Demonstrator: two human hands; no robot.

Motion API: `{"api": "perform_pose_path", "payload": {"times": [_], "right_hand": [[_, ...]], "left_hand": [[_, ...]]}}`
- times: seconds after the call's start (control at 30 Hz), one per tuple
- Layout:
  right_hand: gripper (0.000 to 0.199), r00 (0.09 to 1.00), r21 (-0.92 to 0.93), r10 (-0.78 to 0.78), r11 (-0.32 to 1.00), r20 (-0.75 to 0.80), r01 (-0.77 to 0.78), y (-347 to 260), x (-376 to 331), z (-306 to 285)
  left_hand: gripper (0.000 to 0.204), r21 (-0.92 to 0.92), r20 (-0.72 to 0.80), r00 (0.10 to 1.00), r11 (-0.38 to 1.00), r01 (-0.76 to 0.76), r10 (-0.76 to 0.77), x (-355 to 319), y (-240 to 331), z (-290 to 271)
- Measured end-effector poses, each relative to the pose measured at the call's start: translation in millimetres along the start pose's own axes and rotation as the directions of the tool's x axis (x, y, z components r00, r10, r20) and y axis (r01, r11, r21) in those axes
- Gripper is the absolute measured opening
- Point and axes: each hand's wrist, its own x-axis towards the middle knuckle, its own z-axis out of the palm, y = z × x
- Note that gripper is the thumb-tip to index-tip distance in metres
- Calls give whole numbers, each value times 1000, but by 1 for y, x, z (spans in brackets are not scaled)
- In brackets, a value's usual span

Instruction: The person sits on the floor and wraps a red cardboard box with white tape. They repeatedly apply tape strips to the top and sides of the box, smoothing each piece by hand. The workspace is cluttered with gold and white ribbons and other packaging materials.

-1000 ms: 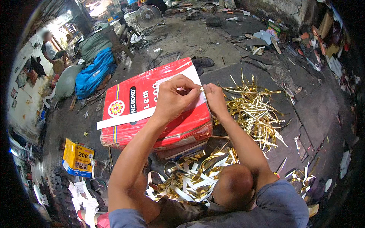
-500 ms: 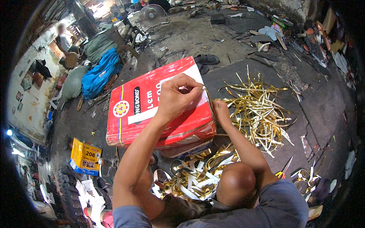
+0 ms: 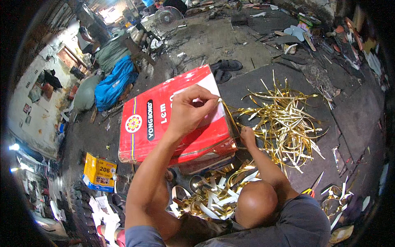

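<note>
Left hand pinched shut on a gold strip atop the big red tin; right hand gripping the same strip's lower end beside the tin. Strip running from upper left down to lower right. Seemingly midway: large gold heap on the floor, smaller curled pile near the knee.

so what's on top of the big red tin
The left hand rests on the red tin, pinching a gold strip at its right edge. Something dark shows beneath its lower edge; what it is can't be told.
</note>
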Motion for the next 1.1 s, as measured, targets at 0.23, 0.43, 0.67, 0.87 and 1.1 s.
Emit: {"api": "perform_pose_path", "payload": {"times": [0.23, 0.43, 0.67, 0.87, 1.1], "right_hand": [[23, 992, -118, 126, 985, -21, -128, 37, -1, -6], [23, 992, -173, 124, 978, 19, -119, 9, -22, -18], [26, 997, -504, 72, 862, 24, -50, 126, 19, -13], [30, 941, -657, 7, 718, 339, 231, 77, 3, -28], [36, 975, -626, 152, 780, 160, -19, 35, -30, -61]], "left_hand": [[5, -14, 19, 999, 999, -44, 44, 5, 2, 4], [6, -20, -3, 1000, 1000, 5, -5, -7, -5, -7], [11, 209, 116, 919, 895, -393, 376, 18, 11, 9], [24, 417, 235, 858, 750, -514, 457, -9, 11, -19], [32, 478, 242, 871, 729, -490, 427, -12, 13, -13]]}}
